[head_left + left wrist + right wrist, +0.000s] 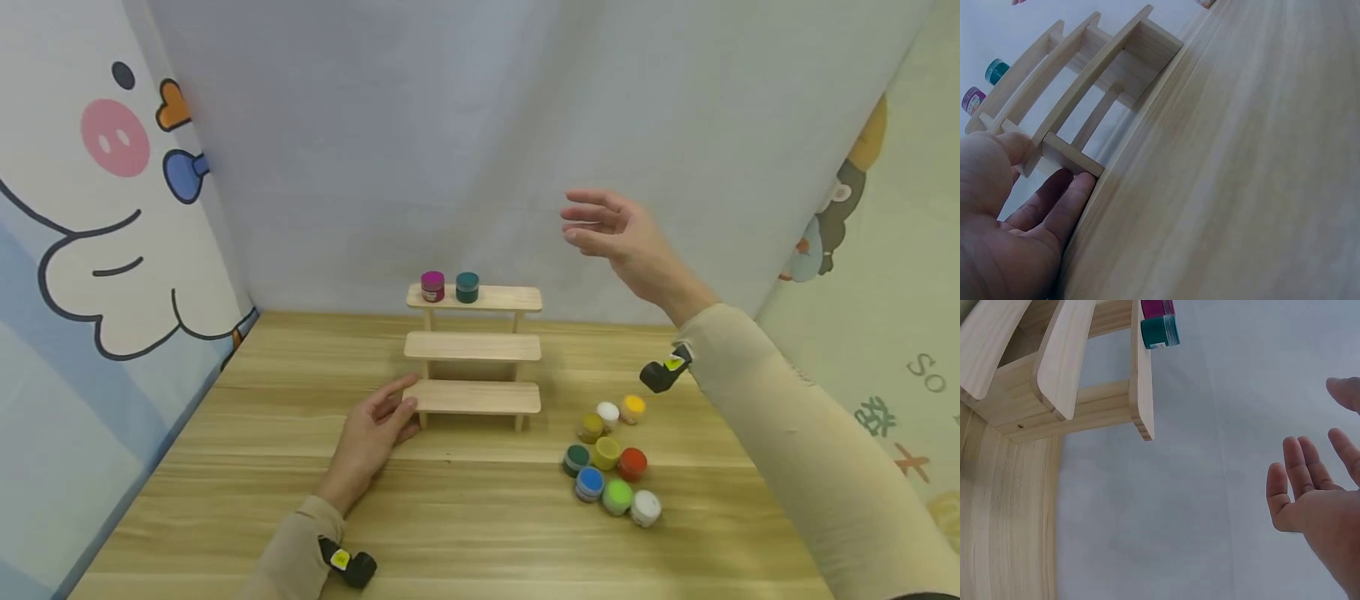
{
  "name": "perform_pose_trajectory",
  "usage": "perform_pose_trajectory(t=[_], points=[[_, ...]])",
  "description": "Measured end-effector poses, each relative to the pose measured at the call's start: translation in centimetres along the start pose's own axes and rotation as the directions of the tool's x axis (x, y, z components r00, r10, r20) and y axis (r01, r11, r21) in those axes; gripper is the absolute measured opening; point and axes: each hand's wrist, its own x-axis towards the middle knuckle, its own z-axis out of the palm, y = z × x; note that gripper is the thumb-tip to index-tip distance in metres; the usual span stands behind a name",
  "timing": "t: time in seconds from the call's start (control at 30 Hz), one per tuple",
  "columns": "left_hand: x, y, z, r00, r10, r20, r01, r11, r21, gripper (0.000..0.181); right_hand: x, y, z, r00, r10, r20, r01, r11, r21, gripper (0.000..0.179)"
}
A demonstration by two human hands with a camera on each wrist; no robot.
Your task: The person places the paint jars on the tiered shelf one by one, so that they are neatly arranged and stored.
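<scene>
A three-tier wooden shelf stands on the table near the back wall. On its top tier, toward the left, sit a magenta paint jar and a teal paint jar side by side. My left hand rests at the left end of the lowest tier, fingertips right at the side support in the left wrist view. Raised in the air to the right of the shelf, my right hand holds nothing, its fingers apart and slightly bent. In the right wrist view the right hand has the plain wall behind it.
Several paint jars stand in a cluster on the table right of the shelf, among them a red jar, a blue jar and a yellow-orange jar. A grey cloth wall rises behind the table.
</scene>
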Motion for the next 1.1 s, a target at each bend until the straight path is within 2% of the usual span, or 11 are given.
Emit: perform_pose_trajectory(t=[0.13, 0.33, 0.77, 1.1], points=[[-0.1, 0.2, 0.0, 1.000, 0.004, -0.003, -0.005, 1.000, -0.010, 0.045, -0.7, -0.2, -1.3, 1.000, 0.008, -0.017, -0.007, 1.000, 0.024, 0.054], [-0.1, 0.4, -0.1, 1.000, -0.002, -0.010, 0.002, 1.000, -0.004, 0.045, -1.9, -0.2, -3.1, 0.998, 0.025, -0.054, -0.026, 1.000, -0.002, 0.055], [-0.1, 0.4, 0.0, 1.000, -0.016, 0.001, 0.016, 1.000, 0.004, 0.045, -5.4, 1.2, -6.4, 0.990, 0.086, -0.113, -0.092, 0.995, -0.048, 0.058], [-0.1, 0.3, -0.1, 1.000, -0.018, 0.007, 0.017, 1.000, 0.008, 0.045, -7.5, 2.4, -8.1, 0.981, 0.136, -0.138, -0.160, 0.970, -0.182, 0.063]])
